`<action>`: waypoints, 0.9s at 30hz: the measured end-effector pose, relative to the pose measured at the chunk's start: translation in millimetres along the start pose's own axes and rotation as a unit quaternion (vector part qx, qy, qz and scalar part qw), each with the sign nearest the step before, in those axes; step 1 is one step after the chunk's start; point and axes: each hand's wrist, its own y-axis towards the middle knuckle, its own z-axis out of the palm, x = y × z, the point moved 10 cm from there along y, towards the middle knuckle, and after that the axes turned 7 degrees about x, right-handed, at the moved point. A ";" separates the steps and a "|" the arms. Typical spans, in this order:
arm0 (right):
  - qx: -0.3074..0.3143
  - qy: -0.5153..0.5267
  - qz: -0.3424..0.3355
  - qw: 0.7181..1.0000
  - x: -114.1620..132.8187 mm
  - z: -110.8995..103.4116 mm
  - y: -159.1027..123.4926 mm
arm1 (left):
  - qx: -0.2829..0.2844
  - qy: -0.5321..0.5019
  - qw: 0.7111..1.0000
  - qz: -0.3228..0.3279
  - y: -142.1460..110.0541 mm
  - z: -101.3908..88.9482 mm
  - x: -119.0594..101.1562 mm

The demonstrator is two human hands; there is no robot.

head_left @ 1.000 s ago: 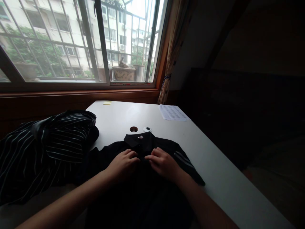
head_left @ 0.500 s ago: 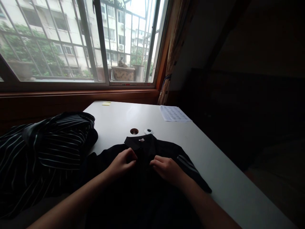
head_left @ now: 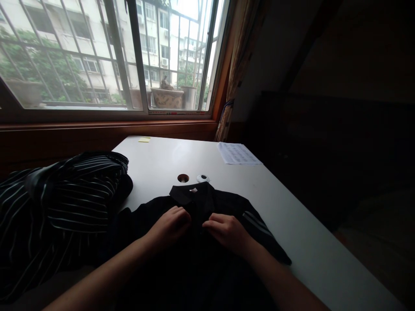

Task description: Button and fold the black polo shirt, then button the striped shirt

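Note:
A black collared shirt (head_left: 227, 198) lies spread on the white table, its collar toward the window and a small pale label inside the neck. Grey stripes mark its right-hand sleeve. My left hand (head_left: 173, 222) is closed at the left side of the front opening, just below the collar; its fingertips are tucked out of sight against the dark cloth. Across the opening, my right hand (head_left: 227, 229) pinches the other front edge between thumb and curled fingers. Both hands are a short gap apart. The shirt's lower part is lost in shadow.
A heap of black-and-white striped cloth (head_left: 81, 190) sits at the left. On the white table (head_left: 162, 155) are printed sheets (head_left: 238, 153), a yellow sticky note (head_left: 144, 139), a round cable hole (head_left: 183, 178) and a white round cover (head_left: 203, 178). A barred window stands behind.
My left hand has shifted slightly right and down along the shirt front, its fingers curling further under. The right hand has barely moved.

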 end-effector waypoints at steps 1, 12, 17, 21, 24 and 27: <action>-0.001 0.001 -0.002 1.000 0.8 -0.4 0.2 | 0.007 0.012 1.000 0.017 0.0 2.4 -4.3; 0.008 -0.031 -0.017 0.999 4.4 6.4 -0.4 | 0.061 0.142 0.981 0.114 -10.3 31.5 -26.4; 0.015 -0.056 -0.019 0.998 6.7 5.9 0.6 | 0.069 0.139 0.982 0.111 -9.2 32.2 -25.0; 0.018 -0.062 -0.024 0.998 8.6 5.3 0.5 | 0.075 0.114 0.983 0.121 -8.7 31.4 -26.5; 0.015 -0.047 -0.024 0.999 8.5 5.1 -0.8 | 0.077 0.100 0.984 0.129 -9.0 31.3 -26.7; 0.008 -0.013 -0.013 1.000 5.9 4.7 -2.6 | 0.076 0.096 0.984 0.130 -9.0 31.4 -25.8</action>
